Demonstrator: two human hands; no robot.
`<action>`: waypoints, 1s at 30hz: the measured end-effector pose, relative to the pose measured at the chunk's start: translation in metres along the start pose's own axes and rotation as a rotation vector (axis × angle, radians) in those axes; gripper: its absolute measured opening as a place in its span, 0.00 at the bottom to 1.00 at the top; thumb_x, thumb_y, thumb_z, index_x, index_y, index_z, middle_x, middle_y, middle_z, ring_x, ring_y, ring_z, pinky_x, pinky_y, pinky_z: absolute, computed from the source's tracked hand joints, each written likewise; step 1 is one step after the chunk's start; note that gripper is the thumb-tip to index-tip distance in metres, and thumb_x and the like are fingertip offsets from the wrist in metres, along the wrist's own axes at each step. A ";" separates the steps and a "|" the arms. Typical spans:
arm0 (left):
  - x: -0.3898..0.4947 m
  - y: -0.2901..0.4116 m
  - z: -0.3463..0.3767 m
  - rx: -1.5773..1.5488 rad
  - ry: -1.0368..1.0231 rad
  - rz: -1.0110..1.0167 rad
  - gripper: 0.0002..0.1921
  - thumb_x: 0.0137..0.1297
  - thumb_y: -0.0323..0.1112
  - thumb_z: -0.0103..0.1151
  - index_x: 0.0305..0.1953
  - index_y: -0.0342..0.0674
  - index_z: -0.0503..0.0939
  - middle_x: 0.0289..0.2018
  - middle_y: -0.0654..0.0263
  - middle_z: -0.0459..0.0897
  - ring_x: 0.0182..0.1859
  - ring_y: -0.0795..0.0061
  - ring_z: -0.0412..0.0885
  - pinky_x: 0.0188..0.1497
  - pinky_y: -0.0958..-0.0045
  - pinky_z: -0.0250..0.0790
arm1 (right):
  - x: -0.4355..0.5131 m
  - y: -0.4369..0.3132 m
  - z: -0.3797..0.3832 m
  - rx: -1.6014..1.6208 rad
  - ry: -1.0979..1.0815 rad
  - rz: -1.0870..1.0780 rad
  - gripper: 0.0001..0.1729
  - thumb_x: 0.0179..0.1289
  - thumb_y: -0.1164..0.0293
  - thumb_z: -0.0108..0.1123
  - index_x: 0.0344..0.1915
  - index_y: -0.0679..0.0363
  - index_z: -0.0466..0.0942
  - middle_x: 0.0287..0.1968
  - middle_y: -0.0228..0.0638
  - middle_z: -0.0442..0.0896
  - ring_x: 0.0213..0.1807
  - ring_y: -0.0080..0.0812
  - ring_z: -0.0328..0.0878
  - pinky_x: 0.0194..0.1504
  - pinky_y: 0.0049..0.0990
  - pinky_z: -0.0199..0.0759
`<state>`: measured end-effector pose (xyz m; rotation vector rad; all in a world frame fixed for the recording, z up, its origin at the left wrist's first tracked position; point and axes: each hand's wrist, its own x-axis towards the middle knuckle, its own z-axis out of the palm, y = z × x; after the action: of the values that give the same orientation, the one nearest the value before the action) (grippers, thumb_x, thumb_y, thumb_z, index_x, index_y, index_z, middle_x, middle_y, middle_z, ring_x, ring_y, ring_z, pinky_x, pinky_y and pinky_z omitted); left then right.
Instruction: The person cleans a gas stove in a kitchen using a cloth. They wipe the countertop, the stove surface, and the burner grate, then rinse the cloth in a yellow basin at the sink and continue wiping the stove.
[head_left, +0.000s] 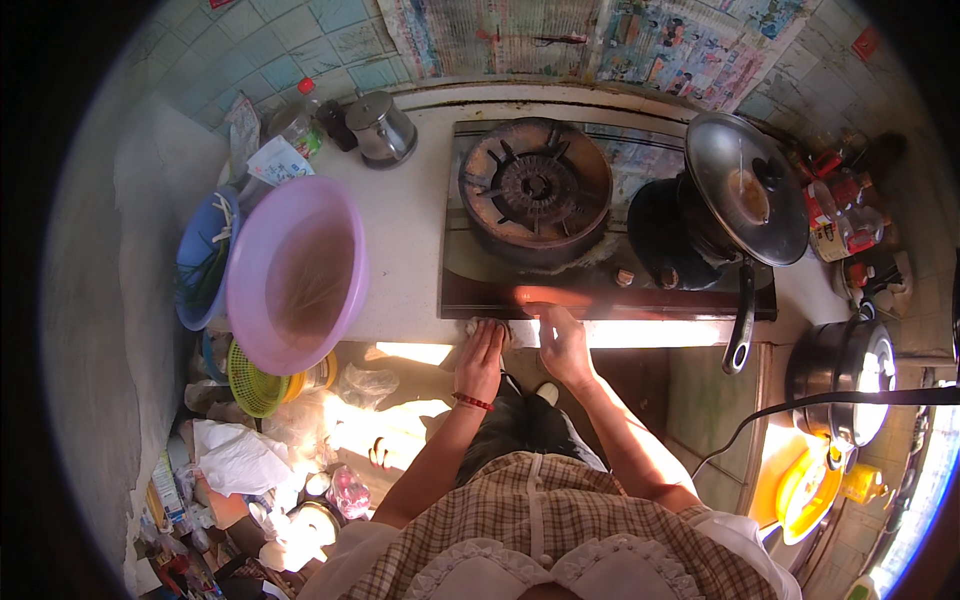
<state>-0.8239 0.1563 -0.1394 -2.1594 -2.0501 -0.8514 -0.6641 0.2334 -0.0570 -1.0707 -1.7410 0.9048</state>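
Note:
My left hand (480, 364), with a red beaded bracelet at the wrist, presses on a crumpled pale cloth (508, 335) at the counter's front edge. The cloth lies just below the front left part of a two-burner gas stove (480, 300). A little to the right, my right hand (566, 349) reaches to the stove's front panel. Its index finger is extended against the panel, the thumb is apart from it, and I see nothing held. Behind both hands is the left burner (535, 187), brown and rusty, with no pot on it.
At left, a purple basin (349, 300) holds murky water, beside a blue basin (199, 319) with greens. A metal pitcher (381, 135) stands behind. On the right burner, a lidded pan (746, 195) has its handle (741, 322) past the counter edge. A dark pot (814, 375) stands at right.

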 end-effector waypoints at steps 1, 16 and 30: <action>0.002 0.016 0.008 -0.022 -0.030 0.025 0.24 0.57 0.21 0.54 0.58 0.36 0.72 0.61 0.58 0.73 0.64 0.57 0.70 0.63 0.60 0.67 | -0.004 0.001 -0.006 0.004 0.011 0.018 0.20 0.53 0.91 0.48 0.44 0.64 0.78 0.40 0.43 0.82 0.42 0.43 0.80 0.42 0.31 0.74; 0.065 0.177 0.098 -0.729 -0.464 0.269 0.16 0.67 0.30 0.51 0.55 0.36 0.71 0.53 0.59 0.76 0.57 0.72 0.72 0.56 0.72 0.68 | -0.030 0.024 -0.103 -0.453 0.155 0.164 0.18 0.56 0.87 0.51 0.46 0.64 0.77 0.43 0.40 0.84 0.53 0.39 0.79 0.57 0.27 0.69; 0.125 0.087 0.019 -1.985 -0.581 -0.936 0.15 0.69 0.36 0.49 0.55 0.45 0.75 0.49 0.70 0.79 0.52 0.75 0.76 0.52 0.73 0.69 | 0.009 -0.002 -0.090 -0.217 -0.205 -0.008 0.44 0.48 0.79 0.67 0.67 0.57 0.62 0.69 0.51 0.59 0.69 0.55 0.58 0.67 0.41 0.58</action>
<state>-0.7391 0.2665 -0.0747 -1.0657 -2.7202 -4.0512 -0.5835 0.2524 -0.0207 -1.1409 -2.0484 0.8596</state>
